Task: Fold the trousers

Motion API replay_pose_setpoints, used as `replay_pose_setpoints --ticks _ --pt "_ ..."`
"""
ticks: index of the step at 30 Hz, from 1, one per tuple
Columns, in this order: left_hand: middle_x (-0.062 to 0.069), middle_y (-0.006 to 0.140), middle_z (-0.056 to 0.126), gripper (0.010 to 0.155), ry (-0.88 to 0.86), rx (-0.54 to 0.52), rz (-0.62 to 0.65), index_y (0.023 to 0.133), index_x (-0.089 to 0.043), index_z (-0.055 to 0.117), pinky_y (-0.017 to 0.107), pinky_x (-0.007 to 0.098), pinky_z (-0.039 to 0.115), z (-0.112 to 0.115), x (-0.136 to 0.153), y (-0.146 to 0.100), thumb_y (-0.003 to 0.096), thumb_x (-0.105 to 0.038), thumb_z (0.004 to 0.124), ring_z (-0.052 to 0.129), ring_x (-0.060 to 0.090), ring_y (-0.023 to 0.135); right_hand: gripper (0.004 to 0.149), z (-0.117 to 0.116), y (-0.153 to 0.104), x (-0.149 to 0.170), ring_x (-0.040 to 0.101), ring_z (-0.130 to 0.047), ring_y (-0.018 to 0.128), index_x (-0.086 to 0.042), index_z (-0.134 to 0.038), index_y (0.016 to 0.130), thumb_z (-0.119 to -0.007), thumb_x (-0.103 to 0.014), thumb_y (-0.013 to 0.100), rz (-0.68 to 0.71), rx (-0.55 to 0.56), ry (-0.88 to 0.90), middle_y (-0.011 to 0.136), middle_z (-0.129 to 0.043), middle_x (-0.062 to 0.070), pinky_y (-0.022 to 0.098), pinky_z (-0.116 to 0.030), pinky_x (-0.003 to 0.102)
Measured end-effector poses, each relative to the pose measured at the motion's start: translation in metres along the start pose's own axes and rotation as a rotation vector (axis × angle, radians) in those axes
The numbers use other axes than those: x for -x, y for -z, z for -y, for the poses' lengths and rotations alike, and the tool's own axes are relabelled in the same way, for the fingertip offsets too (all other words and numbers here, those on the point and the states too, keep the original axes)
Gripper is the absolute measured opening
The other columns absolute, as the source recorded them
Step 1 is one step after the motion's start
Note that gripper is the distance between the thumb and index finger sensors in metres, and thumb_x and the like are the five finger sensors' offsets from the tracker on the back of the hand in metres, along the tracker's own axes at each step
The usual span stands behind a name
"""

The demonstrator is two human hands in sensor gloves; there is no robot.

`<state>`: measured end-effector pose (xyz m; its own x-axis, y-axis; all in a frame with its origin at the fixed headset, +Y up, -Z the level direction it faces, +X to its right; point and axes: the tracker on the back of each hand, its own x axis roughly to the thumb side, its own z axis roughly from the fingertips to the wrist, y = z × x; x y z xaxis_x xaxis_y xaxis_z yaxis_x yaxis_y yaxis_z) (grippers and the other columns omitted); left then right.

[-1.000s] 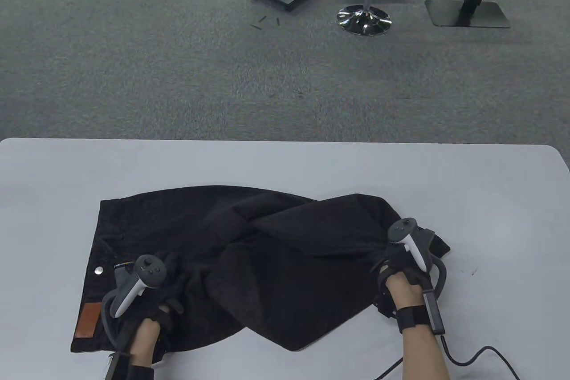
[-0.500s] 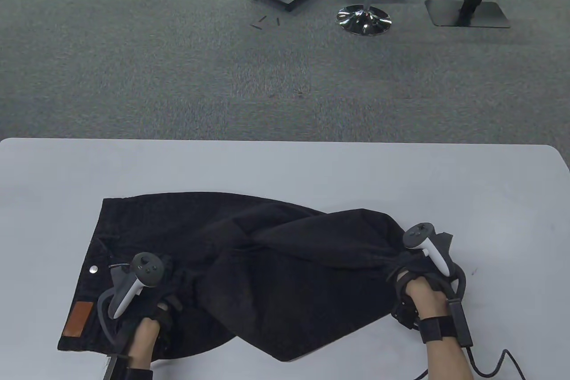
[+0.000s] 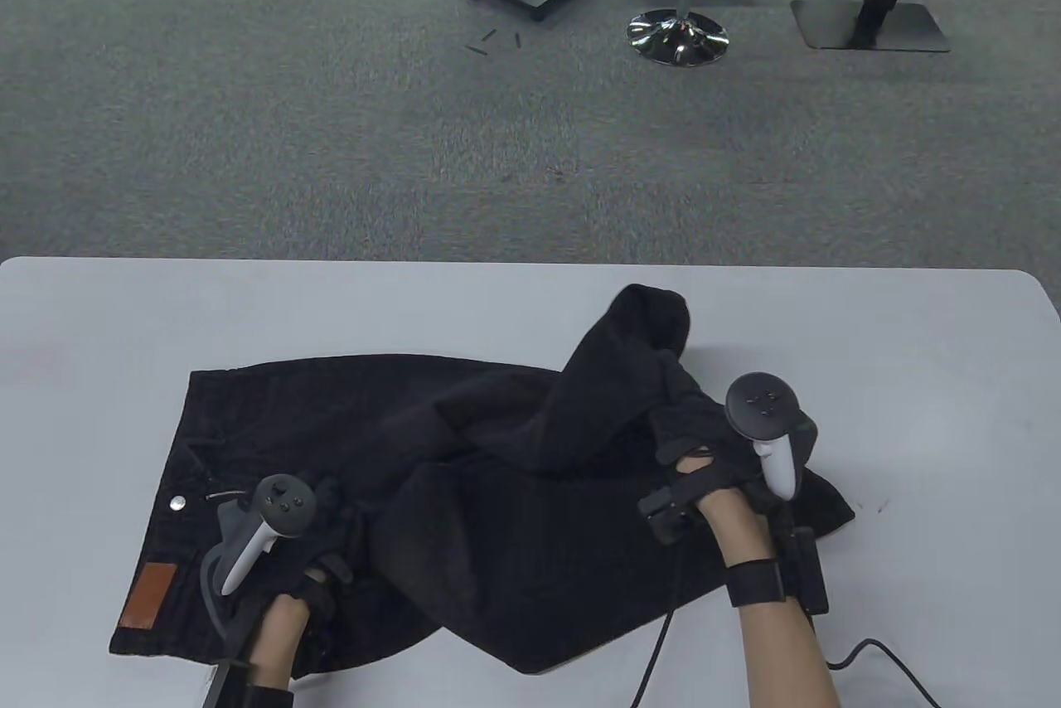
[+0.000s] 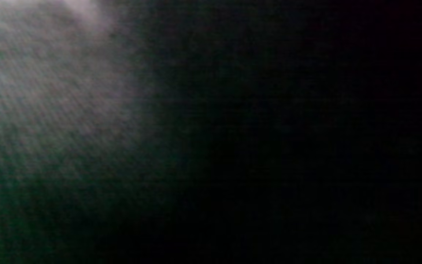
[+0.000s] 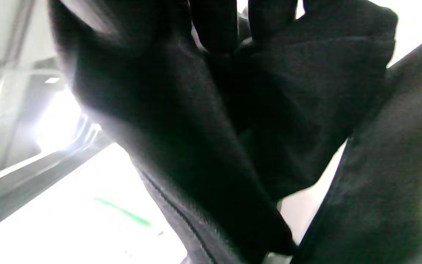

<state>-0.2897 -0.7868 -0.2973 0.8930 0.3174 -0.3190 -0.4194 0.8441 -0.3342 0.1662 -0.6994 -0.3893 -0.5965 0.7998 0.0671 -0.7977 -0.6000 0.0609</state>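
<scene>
Black trousers (image 3: pixel 464 484) lie crumpled on the white table (image 3: pixel 530 310), waistband at the left with a brown patch (image 3: pixel 147 595) and a metal button (image 3: pixel 176 503). My left hand (image 3: pixel 319 534) rests on the trousers near the waistband; its wrist view shows only dark cloth (image 4: pixel 233 146). My right hand (image 3: pixel 704 443) grips the leg end and holds it raised, the cloth (image 3: pixel 630 360) standing up above the table. In the right wrist view my gloved fingers (image 5: pixel 214 25) grip the dark cloth (image 5: pixel 203 139).
The table's far edge (image 3: pixel 530 264) runs across the middle of the view, with grey carpet beyond. Chair bases and stands (image 3: pixel 678 36) sit on the floor far back. A cable (image 3: pixel 879 658) trails from my right wrist over the table.
My right hand has lifted the leg end off the table and moved it left and away from me; the cloth now stands up. My left hand has hardly moved.
</scene>
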Motion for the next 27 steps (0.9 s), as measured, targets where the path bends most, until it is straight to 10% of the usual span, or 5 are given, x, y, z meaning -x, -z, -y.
replay_pose_setpoints --ticks 6,9,18,27 --pt "-0.016 0.123 0.032 0.066 -0.003 0.001 0.002 0.116 -0.039 0.045 0.083 0.062 0.03 0.0 0.0 0.0 0.0556 -0.064 0.057 0.021 0.026 0.12 0.062 -0.069 -0.007 -0.005 0.04 -0.034 0.108 -0.044 -0.042 0.103 -0.073 -0.049 0.05 0.067 -0.237 -0.402 0.116 -0.036 0.002 0.075 -0.034 0.066" --pt "-0.016 0.123 0.032 0.066 -0.005 0.0 0.002 0.116 -0.039 0.045 0.083 0.061 0.03 0.0 0.001 0.0 0.0554 -0.064 0.058 0.021 0.025 0.12 0.081 -0.087 -0.005 0.007 0.038 -0.022 0.108 -0.029 -0.01 0.102 -0.067 -0.054 0.05 -0.033 -0.256 -0.497 0.115 -0.015 0.003 0.075 -0.03 0.065" --pt "-0.017 0.123 0.03 0.066 -0.017 0.017 0.0 0.116 -0.039 0.046 0.083 0.061 0.029 0.0 0.002 0.001 0.0557 -0.064 0.058 0.019 0.025 0.12 0.09 -0.057 0.011 0.076 0.045 -0.014 0.106 -0.03 -0.002 0.099 -0.062 -0.069 0.045 -0.48 -0.227 -0.507 0.114 -0.009 0.003 0.074 -0.023 0.067" --pt "-0.017 0.123 0.031 0.066 -0.045 0.013 0.008 0.116 -0.039 0.048 0.083 0.06 0.029 -0.001 0.006 0.0 0.0551 -0.065 0.059 0.02 0.024 0.12 0.088 -0.03 0.002 0.097 0.038 -0.007 0.106 -0.032 -0.007 0.101 -0.061 -0.071 0.043 -0.58 -0.256 -0.492 0.114 -0.009 0.0 0.076 -0.018 0.062"
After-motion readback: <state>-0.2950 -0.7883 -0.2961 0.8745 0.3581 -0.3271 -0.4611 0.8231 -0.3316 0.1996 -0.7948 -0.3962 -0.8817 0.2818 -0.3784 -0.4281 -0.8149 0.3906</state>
